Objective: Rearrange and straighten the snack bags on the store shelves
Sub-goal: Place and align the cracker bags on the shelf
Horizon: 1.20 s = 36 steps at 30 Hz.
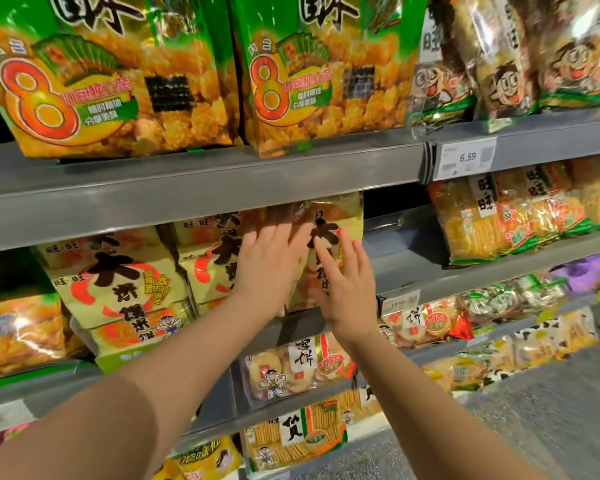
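Note:
Pale yellow snack bags with big black characters stand in a row on the middle shelf (413,268). The rightmost yellow bag (340,216) stands upright at the row's right end. My left hand (267,265) lies flat with straight fingers on the front of this bag and the bag beside it (208,261). My right hand (347,285) is open, fingers spread, touching the rightmost bag's front lower right. Another yellow bag (118,282) stands further left, leaning forward a little.
Two big green and orange bags (118,81) (326,74) fill the top shelf. A price tag (465,157) hangs on the shelf edge. Orange cracker bags (506,216) stand to the right, with a bare gap of shelf between them and the yellow row. Lower shelves hold more snack packs (295,368).

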Available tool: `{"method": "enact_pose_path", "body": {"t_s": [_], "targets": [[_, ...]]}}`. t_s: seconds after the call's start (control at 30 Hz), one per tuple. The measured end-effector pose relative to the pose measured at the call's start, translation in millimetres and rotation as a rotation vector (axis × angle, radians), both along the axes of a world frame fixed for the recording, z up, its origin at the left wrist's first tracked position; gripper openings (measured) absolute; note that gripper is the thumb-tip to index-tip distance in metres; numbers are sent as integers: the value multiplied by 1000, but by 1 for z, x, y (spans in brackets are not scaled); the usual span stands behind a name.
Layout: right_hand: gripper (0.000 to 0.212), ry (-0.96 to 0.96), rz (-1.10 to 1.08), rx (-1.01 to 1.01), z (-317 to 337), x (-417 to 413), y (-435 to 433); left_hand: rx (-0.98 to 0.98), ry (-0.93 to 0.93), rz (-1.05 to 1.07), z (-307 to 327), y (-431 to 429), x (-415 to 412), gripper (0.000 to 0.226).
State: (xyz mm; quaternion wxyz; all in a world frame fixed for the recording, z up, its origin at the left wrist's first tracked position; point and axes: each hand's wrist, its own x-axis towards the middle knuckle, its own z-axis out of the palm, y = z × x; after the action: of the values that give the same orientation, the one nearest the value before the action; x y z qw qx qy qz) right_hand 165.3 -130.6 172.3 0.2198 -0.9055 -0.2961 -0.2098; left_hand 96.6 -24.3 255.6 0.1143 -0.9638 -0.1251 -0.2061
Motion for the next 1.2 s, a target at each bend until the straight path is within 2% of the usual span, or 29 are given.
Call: {"method": "enact_pose_path", "body": {"t_s": [0.13, 0.37, 0.53, 0.63, 0.73, 0.8, 0.9, 1.07, 1.2], "targets": [[80, 21, -12, -45, 3, -2, 3, 21, 30, 19, -10, 5, 5, 74], [76, 83, 39, 15, 14, -29, -9, 47, 65, 10, -14, -7, -17, 88], [69, 94, 52, 35, 25, -46, -13, 7, 96, -9, -12, -18, -33, 80], [55, 73, 36, 110, 32, -59, -18, -62, 66, -29, -6, -25, -47, 72], [29, 9, 148, 244, 59, -78, -20, -200, -43, -80, 6, -34, -71, 56], [22, -7, 234, 298, 88, -94, -15, -234, -162, -68, 24, -34, -89, 43], [21, -42, 333, 351, 130, -115, 6, -210, -366, -6, 51, -16, -113, 36], [32, -73, 461, 379, 184, -152, 61, -242, -443, 34, 98, 40, -158, 34], [23, -7, 552, 415, 221, -178, 105, -366, -592, 111, 143, 98, -194, 33]]}}
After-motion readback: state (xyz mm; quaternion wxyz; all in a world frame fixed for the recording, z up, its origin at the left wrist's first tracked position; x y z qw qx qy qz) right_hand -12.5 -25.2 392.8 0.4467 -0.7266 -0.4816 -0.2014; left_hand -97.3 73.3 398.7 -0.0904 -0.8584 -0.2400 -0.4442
